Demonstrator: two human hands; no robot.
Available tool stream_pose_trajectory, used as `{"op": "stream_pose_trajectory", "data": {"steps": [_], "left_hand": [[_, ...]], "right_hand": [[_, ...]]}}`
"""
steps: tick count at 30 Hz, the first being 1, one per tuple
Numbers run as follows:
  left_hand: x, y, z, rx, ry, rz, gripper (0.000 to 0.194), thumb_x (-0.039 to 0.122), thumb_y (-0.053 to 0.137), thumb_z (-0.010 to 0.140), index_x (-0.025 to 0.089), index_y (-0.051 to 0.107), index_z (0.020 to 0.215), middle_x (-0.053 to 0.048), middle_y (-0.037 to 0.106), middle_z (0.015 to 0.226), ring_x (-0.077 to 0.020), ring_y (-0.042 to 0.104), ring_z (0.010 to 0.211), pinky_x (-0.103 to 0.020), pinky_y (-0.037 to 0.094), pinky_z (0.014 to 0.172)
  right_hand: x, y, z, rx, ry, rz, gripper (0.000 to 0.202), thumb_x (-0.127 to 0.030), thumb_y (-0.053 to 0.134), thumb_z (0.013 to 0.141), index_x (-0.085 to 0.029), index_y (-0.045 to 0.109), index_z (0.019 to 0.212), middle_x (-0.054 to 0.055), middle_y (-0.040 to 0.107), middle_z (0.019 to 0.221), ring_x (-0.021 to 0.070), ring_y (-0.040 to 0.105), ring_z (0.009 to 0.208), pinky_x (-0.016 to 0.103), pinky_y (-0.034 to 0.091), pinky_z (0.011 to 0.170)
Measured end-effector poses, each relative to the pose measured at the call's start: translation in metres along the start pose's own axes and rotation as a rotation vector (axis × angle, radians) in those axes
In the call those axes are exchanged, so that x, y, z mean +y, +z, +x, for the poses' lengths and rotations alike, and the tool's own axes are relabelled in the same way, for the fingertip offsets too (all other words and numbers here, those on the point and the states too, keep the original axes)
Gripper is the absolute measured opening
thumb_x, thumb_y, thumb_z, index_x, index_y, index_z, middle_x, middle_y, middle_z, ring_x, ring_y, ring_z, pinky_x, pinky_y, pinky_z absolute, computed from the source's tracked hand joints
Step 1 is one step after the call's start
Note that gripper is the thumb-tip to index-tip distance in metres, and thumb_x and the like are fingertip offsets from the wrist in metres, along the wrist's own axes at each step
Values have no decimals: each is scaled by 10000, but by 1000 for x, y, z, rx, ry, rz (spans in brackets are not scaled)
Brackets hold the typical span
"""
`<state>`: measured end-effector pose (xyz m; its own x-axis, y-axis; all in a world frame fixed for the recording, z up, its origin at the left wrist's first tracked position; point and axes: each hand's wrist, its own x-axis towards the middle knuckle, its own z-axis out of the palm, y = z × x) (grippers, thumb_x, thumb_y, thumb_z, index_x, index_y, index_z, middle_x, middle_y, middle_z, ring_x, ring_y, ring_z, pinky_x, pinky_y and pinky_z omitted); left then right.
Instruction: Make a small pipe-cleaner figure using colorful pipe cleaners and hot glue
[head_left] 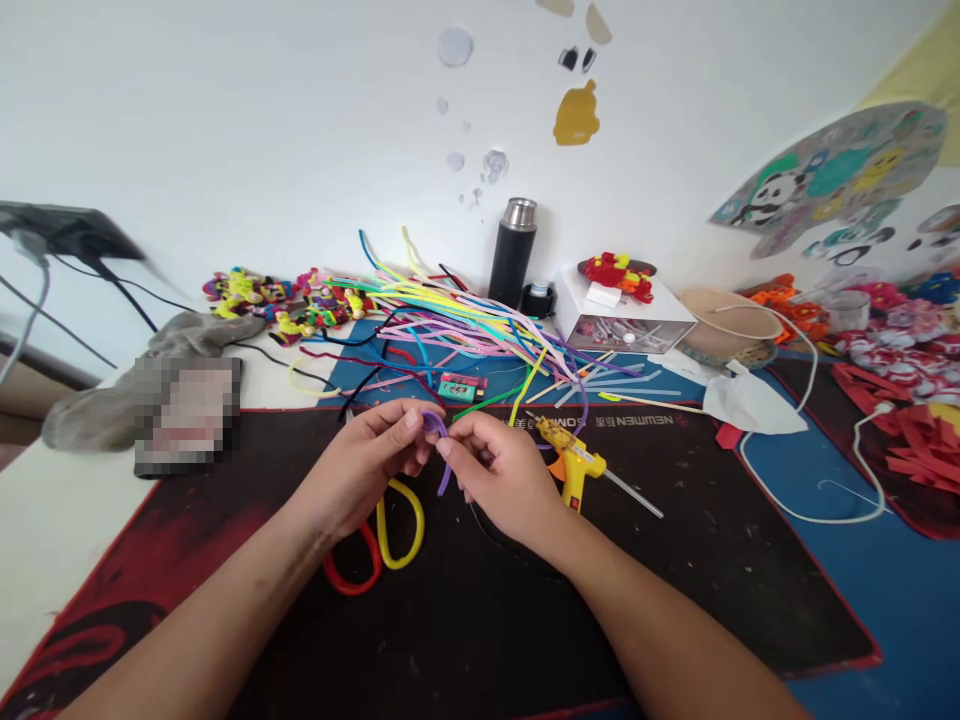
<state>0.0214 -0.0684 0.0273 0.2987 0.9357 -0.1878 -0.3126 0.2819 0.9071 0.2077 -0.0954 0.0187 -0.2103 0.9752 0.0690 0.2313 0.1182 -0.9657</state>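
Observation:
A purple pipe cleaner (442, 478) is pinched between both hands, its upper part bent into a small curl and one end hanging down. My left hand (375, 455) grips the curl between thumb and fingers. Close beside it, my right hand (499, 470) pinches the same pipe cleaner with thumb and forefinger. Under my left hand lie scissors with one red and one yellow handle (405, 535); most of their blades are hidden. A yellow hot glue gun (581, 465) with a clear glue stick in its back lies just right of my right hand.
Behind the hands lies a pile of coloured pipe cleaners (465, 315) by a black thermos (514, 255). A white drawer box (626, 315) stands to its right. A white cable (810, 518) loops over the right side. Small colourful figures (289, 300) sit back left.

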Motion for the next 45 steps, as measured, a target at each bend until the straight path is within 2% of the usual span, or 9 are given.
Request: {"op": "stream_pose_trajectory", "data": {"steps": [6, 13, 18, 22, 30, 38, 45], "left_hand": [[3, 3, 0, 16, -20, 42, 380, 402, 1015, 675, 169, 810, 894, -13, 668, 716, -122, 557, 618, -222, 441, 557], [3, 3, 0, 64, -30, 99, 408, 434, 1031, 631, 159, 780, 797, -8, 676, 706, -117, 566, 597, -232, 449, 578], [2, 1, 0, 14, -31, 54, 415, 458, 1022, 655, 160, 793, 831, -8, 661, 678, -124, 558, 602, -230, 425, 566], [2, -1, 0, -10, -29, 26, 431, 511, 991, 695, 152, 770, 784, -19, 653, 674, -126, 549, 604, -234, 421, 568], [2, 0, 1, 4, -36, 23, 456, 522, 994, 687, 164, 714, 714, -4, 631, 662, -116, 529, 588, -228, 411, 553], [1, 3, -2, 12, 15, 149, 452, 533, 996, 693, 175, 743, 801, 11, 644, 679, -115, 548, 610, -215, 425, 571], [-2, -1, 0, -60, -51, 33, 434, 531, 969, 741, 162, 763, 837, -31, 694, 744, -121, 582, 630, -210, 439, 565]], "right_hand": [[-1, 0, 1, 1, -2, 36, 193, -400, 647, 1010, -228, 644, 921, -42, 607, 641, 126, 573, 527, 252, 446, 504], [-1, 0, 1, 4, 13, 44, 186, -399, 657, 1004, -233, 644, 922, -45, 596, 628, 131, 575, 528, 253, 451, 503], [-1, 0, 0, 2, 17, 37, 196, -403, 656, 1009, -229, 645, 919, -39, 607, 641, 127, 567, 524, 252, 444, 501], [-2, 0, 0, -7, 24, 26, 198, -405, 657, 1008, -230, 647, 916, -40, 606, 636, 129, 577, 533, 249, 447, 506], [-1, 1, -1, -21, 14, 27, 179, -400, 667, 1006, -233, 656, 945, -33, 631, 669, 132, 595, 550, 252, 468, 512], [0, -1, -1, 2, 9, 62, 226, -449, 691, 1002, -226, 672, 977, -30, 637, 686, 129, 592, 548, 252, 464, 507], [-2, -1, 0, 3, -4, 140, 206, -402, 661, 1022, -219, 660, 926, -40, 642, 676, 105, 582, 509, 233, 449, 493]]}}
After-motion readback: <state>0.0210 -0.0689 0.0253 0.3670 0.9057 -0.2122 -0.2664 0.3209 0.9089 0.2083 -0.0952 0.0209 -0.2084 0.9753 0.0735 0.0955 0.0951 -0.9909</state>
